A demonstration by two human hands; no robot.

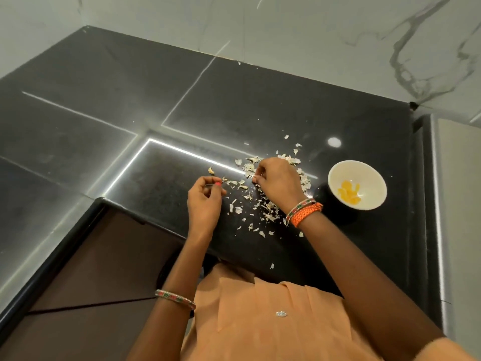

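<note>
A pile of pale garlic peels (260, 201) lies scattered on the black countertop (234, 105). My right hand (279, 185) reaches into the pile's far side, fingers curled down, fingertips pinching a pale garlic piece (252, 175). My left hand (204, 201) hovers just left of the pile, fingers curled towards the thumb; I see nothing plainly held in it. One loose clove piece (211, 170) lies beyond the left hand. A white bowl (374, 178) to the right holds a few yellowish peeled cloves (348, 194).
The counter's front edge (145, 217) runs just under my left wrist, with a brown cabinet front (86, 269) below it. Marble wall (312, 35) backs the counter. A steel rim (437, 204) borders its right side.
</note>
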